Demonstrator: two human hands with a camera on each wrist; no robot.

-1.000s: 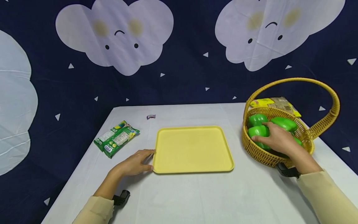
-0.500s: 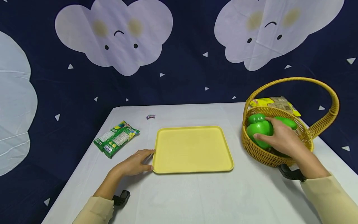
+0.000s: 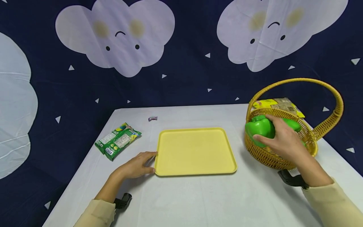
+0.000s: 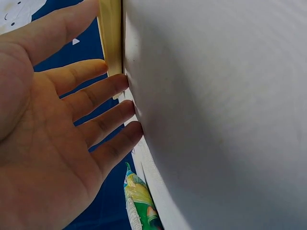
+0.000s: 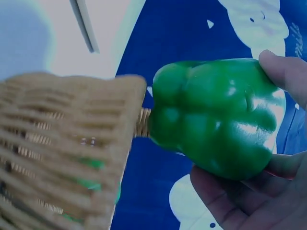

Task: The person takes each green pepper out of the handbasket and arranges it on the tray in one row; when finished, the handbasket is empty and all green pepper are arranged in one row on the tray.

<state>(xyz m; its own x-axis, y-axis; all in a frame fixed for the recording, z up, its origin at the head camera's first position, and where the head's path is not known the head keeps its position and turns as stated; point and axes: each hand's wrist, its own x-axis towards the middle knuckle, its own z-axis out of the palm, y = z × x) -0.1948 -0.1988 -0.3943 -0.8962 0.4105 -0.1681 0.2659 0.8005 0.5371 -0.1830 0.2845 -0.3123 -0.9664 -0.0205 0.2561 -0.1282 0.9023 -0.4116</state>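
My right hand (image 3: 285,140) grips a glossy green bell pepper (image 3: 260,130) between thumb and fingers, at the near-left rim of the wicker basket (image 3: 267,159). In the right wrist view the bell pepper (image 5: 216,117) is clear of the basket wall's top edge. Another long green piece (image 3: 292,125) stays inside the basket, partly hidden behind the hand. On the other side, my left hand (image 3: 136,165) has its fingers extended, touching the left edge of the yellow tray (image 3: 195,151). From the left wrist view, the left hand (image 4: 62,115) shows an open palm with fingertips on the tabletop.
A green snack packet (image 3: 118,140) lies left of the tray, and a small wrapped candy (image 3: 152,119) sits behind it. Beyond the basket lies a yellow and brown packet (image 3: 279,105). The tall basket handle (image 3: 300,80) arches over the basket. A cloud-patterned curtain hangs behind the table.
My right hand has taken hold of a bell pepper inside the basket and raised it, up toward the basket's left rim. The left hand and the tray have stayed put.
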